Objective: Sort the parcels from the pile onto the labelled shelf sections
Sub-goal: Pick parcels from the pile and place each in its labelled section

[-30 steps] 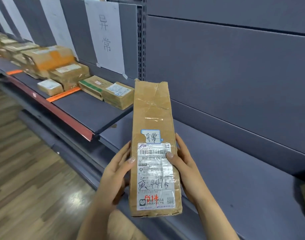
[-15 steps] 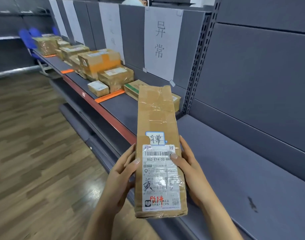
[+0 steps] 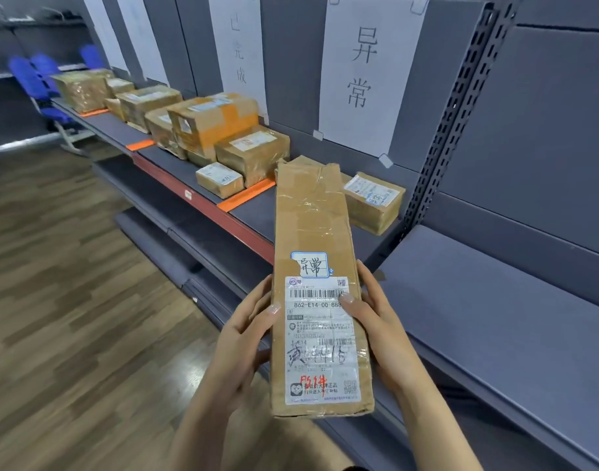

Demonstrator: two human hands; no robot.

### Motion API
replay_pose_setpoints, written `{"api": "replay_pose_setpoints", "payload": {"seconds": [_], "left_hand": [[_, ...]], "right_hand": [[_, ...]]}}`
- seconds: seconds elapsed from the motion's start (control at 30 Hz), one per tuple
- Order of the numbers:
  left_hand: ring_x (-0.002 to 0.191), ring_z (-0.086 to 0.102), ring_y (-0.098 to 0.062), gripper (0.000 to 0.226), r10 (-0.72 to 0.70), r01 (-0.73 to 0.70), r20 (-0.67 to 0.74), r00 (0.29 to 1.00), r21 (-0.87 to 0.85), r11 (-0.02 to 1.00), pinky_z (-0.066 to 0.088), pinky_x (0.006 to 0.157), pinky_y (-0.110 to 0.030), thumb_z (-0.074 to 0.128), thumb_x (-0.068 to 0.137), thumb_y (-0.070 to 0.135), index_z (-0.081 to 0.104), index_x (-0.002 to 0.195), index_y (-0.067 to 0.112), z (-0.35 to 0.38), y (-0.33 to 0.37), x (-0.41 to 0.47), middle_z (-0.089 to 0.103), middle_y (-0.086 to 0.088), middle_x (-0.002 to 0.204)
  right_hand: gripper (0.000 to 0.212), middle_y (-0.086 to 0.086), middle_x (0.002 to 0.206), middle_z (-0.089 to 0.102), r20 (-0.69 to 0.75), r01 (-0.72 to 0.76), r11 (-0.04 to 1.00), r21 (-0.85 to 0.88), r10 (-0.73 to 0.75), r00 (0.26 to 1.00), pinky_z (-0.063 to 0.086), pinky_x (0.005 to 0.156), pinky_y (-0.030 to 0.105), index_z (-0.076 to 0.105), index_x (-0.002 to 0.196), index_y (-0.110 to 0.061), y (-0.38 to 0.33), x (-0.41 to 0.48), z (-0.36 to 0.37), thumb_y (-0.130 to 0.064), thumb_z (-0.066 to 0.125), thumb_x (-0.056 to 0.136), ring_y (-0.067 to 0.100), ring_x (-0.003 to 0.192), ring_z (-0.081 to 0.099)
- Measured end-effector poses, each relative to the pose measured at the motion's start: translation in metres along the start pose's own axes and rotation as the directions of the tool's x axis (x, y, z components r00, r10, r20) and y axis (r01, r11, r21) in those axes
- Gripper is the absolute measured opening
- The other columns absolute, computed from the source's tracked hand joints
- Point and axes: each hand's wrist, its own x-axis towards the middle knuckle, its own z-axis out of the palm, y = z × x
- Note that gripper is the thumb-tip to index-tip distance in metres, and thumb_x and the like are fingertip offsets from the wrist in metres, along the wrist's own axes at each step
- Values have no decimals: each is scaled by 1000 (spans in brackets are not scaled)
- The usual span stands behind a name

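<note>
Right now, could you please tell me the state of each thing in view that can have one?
Long parcel: held off the shelf in both hands, label up, far end crumpled.
Left hand: gripping the parcel's left edge.
Right hand: gripping its right edge.
Small sticker: stuck on, corner torn.
Wall sign: taped up, lower corners lifting.
Labelled box: resting on the shelf below the sign.
Orange-taped box: stacked on other boxes.

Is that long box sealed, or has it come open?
Sealed, as far as shown: clear tape crosses the long box's creased top face and no flap stands up. Its far end is crumpled; the underside is hidden.
</note>
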Motion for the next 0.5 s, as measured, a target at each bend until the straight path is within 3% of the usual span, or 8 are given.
{"api": "replay_pose_setpoints", "payload": {"seconds": [0.1,0.17,0.27,0.37,0.5], "left_hand": [[123,59,-23,76,-31,31,6,1000,-43,999,49,97,-56,72,68,48,50,139,34,-17,2,4,61,3,135],[124,58,-22,74,-40,41,12,999,-65,997,45,101,-56,74,69,44,51,138,32,-24,2,8,61,2,135],[121,60,-18,64,-49,47,-15,999,-104,993,50,92,-44,78,75,37,54,135,31,-34,3,18,64,4,131],[117,62,-16,59,-37,33,-30,999,-116,993,55,80,-33,67,75,32,56,133,30,-46,10,32,66,4,127],[101,69,-10,51,-28,22,-42,999,-140,990,56,62,-22,64,74,25,60,125,29,-67,26,61,70,4,119]], "right_hand": [[59,-11,128,66,-12,6,999,-31,-6,1000,55,89,36,46,128,-55,3,5,15,-34,69,78,17,113,67],[58,-13,129,65,-24,2,999,-40,-3,1000,54,89,34,46,126,-57,4,9,22,-36,70,77,15,114,67],[67,-12,133,63,-40,-4,999,-50,2,999,52,96,39,46,128,-57,7,21,30,-44,77,70,14,117,65],[71,-10,133,63,-47,-1,998,-56,-2,999,51,100,44,44,129,-55,9,38,42,-45,78,68,16,119,64],[84,-11,136,61,-61,12,995,-96,-18,998,49,103,47,39,138,-54,12,71,61,-54,79,64,16,121,62]]}}
